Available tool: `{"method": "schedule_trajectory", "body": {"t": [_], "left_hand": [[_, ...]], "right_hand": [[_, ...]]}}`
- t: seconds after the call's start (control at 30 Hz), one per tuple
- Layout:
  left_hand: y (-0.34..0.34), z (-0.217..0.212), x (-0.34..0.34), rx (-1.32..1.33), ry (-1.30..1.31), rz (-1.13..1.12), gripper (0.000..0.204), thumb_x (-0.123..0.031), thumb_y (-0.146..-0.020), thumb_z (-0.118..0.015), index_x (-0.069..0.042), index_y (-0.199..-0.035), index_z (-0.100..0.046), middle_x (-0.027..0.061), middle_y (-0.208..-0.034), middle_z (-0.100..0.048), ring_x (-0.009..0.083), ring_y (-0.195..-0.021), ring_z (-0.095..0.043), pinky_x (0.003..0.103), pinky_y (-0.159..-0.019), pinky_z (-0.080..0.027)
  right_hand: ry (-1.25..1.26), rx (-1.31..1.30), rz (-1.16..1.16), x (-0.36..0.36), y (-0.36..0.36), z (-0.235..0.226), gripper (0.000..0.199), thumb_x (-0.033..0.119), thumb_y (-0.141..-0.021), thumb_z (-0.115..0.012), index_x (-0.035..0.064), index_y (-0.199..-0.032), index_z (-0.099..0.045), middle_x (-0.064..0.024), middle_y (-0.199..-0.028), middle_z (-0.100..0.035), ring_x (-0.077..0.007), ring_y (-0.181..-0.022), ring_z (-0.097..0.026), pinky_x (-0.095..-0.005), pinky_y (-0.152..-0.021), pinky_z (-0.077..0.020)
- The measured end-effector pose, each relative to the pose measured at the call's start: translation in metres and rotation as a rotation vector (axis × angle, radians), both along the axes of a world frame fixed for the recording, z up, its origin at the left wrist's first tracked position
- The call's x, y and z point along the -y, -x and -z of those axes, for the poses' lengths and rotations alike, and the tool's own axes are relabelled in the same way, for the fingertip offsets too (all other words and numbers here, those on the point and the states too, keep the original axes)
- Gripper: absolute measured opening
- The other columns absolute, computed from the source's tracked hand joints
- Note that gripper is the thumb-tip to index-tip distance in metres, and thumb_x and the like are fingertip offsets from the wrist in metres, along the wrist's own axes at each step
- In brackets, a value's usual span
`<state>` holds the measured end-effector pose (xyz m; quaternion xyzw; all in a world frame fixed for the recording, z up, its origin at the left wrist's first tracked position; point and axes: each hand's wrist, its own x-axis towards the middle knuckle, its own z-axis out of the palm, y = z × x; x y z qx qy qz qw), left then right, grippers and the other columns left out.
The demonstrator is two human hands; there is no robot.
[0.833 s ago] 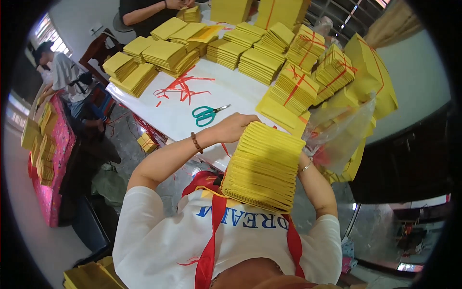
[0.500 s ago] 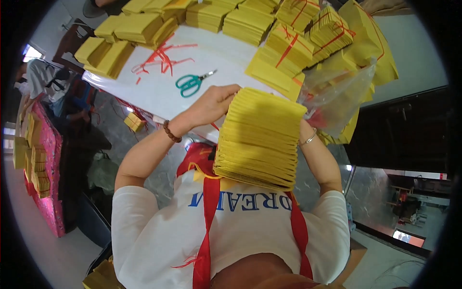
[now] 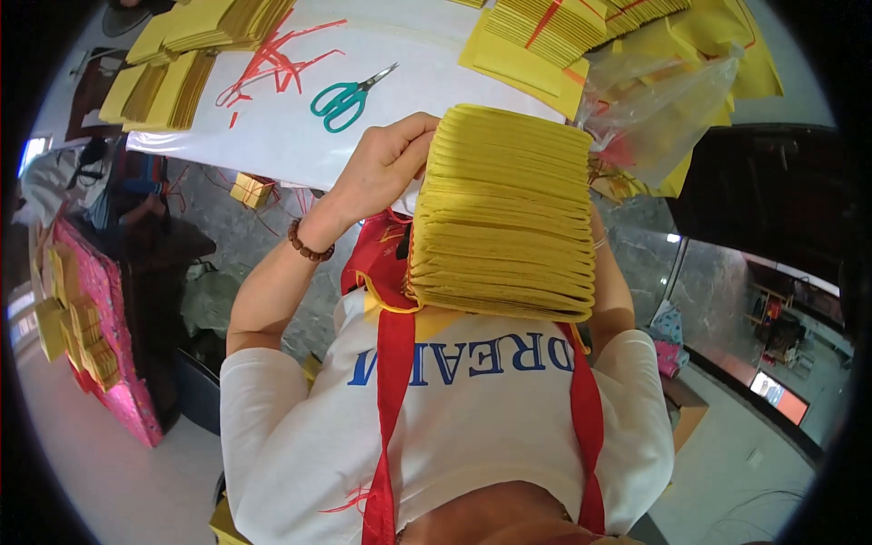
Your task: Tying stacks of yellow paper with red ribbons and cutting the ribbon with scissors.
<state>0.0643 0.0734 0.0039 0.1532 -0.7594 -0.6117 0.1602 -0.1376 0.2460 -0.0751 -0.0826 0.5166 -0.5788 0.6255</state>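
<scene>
Your yellow stack (image 3: 504, 213) rides higher in view. Left fingers (image 3: 415, 129) pinch its 10 o'clock edge; right fingers hidden, can't tell.

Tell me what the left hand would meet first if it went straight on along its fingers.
The left hand would meet the upper left edge of the yellow stack first; its fingertips seem to be against it, though they are partly hidden.
</scene>
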Motion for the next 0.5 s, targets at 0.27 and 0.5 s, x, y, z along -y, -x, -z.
{"method": "schedule_trajectory", "body": {"t": [0.27,0.5], "left_hand": [[0.014,-0.005,0.005,0.045,0.001,0.052,0.023,-0.015,-0.09,-0.043,0.001,-0.101,-0.056,0.002,-0.059,-0.052,0.0057,-0.052,-0.043,0.022,-0.048,-0.036],[0.032,-0.006,0.016,0.05,0.141,0.19,0.022,-0.015,-0.089,-0.043,0.001,-0.099,-0.055,0.0043,-0.058,-0.051,0.0082,-0.053,-0.044,0.024,-0.05,-0.037]], "right_hand": [[0.118,0.285,0.263,-0.031,-0.018,-0.004,0.034,0.024,-0.091,-0.042,-0.0022,-0.11,-0.051,-0.0083,-0.099,-0.058,-0.0133,-0.079,-0.059,-0.0253,-0.064,-0.0508],[0.165,0.218,0.233,-0.044,-0.011,0.014,0.033,0.025,-0.091,-0.042,-0.0008,-0.11,-0.052,-0.0073,-0.098,-0.059,-0.013,-0.08,-0.059,-0.0249,-0.065,-0.0503]]}}
